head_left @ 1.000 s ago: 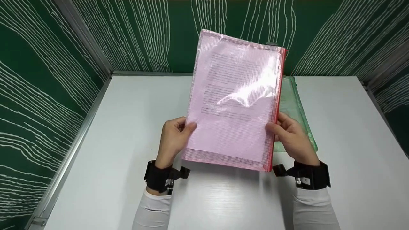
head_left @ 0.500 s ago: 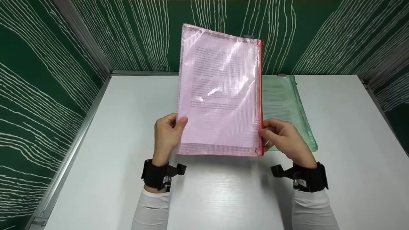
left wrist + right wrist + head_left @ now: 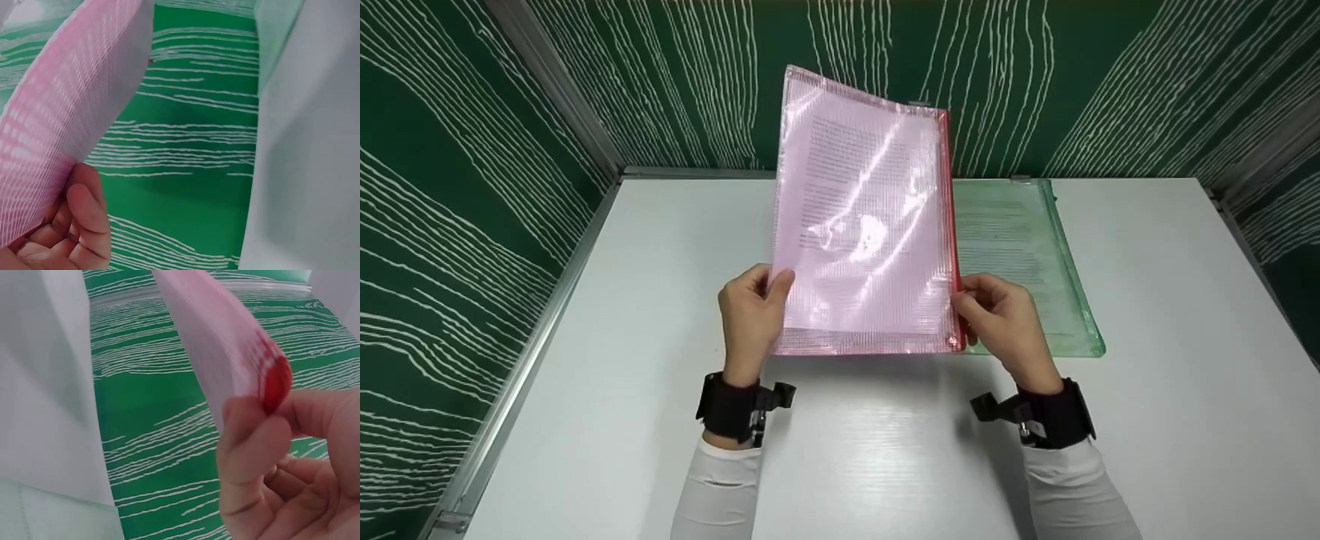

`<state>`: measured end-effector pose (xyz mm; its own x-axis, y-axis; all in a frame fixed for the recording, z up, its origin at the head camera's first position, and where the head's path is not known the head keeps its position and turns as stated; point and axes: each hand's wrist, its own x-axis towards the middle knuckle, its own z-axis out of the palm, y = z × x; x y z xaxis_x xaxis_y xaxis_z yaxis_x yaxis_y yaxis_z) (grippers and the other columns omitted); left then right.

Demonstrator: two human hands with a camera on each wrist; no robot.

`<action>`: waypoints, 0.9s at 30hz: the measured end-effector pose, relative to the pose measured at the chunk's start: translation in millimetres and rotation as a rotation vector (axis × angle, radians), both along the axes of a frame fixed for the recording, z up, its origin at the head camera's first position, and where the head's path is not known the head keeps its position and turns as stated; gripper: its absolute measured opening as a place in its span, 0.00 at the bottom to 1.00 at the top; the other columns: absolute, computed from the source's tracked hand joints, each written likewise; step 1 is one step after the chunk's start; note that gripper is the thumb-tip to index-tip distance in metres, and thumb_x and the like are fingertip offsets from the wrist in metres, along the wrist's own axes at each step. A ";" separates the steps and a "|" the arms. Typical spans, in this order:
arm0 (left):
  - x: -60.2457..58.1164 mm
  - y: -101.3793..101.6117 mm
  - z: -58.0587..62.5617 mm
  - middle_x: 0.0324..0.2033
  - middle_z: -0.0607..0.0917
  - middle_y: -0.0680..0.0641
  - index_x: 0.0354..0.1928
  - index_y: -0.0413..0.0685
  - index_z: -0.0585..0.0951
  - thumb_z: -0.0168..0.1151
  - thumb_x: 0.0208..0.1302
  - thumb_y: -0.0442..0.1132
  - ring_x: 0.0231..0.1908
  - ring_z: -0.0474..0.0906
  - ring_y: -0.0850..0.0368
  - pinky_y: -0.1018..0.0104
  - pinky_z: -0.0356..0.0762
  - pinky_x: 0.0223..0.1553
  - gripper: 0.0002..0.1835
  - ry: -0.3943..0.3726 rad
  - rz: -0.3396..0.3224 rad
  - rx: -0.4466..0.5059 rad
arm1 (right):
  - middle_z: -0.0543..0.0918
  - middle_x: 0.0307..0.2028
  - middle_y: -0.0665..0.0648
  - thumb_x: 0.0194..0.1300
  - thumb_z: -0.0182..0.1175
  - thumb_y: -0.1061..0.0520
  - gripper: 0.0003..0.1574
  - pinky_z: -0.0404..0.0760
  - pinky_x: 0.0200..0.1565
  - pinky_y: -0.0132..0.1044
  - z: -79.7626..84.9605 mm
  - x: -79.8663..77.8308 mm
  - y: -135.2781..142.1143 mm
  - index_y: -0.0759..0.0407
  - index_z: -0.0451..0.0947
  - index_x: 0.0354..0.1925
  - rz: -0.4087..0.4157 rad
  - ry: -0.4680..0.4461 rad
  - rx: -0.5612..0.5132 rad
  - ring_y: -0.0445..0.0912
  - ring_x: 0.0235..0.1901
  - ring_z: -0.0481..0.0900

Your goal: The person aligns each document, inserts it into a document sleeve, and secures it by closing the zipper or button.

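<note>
A pink translucent zip folder (image 3: 862, 225) with a red right edge and a printed sheet inside is held up, tilted, over the table. My left hand (image 3: 751, 319) pinches its lower left edge, thumb on the front; the left wrist view shows that hand's curled fingers (image 3: 90, 214) behind the folder. On the red edge, near the lower right corner, my right hand (image 3: 1005, 322) pinches with thumb and fingers. In the right wrist view the fingers (image 3: 247, 450) grip just at the red edge. A green zip folder (image 3: 1012, 255) lies on the table behind, partly hidden by the pink one.
The white table (image 3: 660, 247) ends at a metal rail along the back. Green panels (image 3: 682, 82) with white wavy lines stand behind and at both sides. Each wrist wears a black camera strap (image 3: 729, 409).
Both hands have carried the pink folder to the left, and its upper part now leans farther back. The right hand moved inward, and more of the green folder is uncovered.
</note>
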<state>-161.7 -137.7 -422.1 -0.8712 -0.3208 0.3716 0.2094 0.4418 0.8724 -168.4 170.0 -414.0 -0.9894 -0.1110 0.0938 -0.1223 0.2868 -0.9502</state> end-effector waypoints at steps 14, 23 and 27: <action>-13.8 -0.8 -25.7 0.21 0.82 0.42 0.34 0.32 0.87 0.71 0.64 0.32 0.21 0.71 0.54 0.65 0.66 0.24 0.07 0.024 0.063 -0.143 | 0.84 0.35 0.62 0.69 0.58 0.69 0.21 0.76 0.26 0.31 -17.5 -6.9 -10.0 0.73 0.79 0.59 0.049 -0.029 0.107 0.41 0.23 0.76; -18.9 0.5 -38.1 0.23 0.84 0.40 0.35 0.31 0.87 0.69 0.65 0.29 0.23 0.74 0.53 0.63 0.70 0.25 0.05 -0.031 0.066 -0.179 | 0.84 0.38 0.66 0.69 0.59 0.69 0.24 0.79 0.27 0.33 -31.1 -14.1 -12.6 0.76 0.75 0.62 0.091 -0.085 0.112 0.41 0.25 0.77; -20.7 0.1 -43.1 0.22 0.82 0.41 0.34 0.31 0.86 0.69 0.65 0.29 0.23 0.73 0.53 0.62 0.70 0.25 0.05 -0.023 0.058 -0.207 | 0.84 0.38 0.65 0.68 0.58 0.70 0.24 0.80 0.28 0.34 -36.3 -16.0 -14.2 0.76 0.75 0.62 0.100 -0.103 0.117 0.41 0.25 0.78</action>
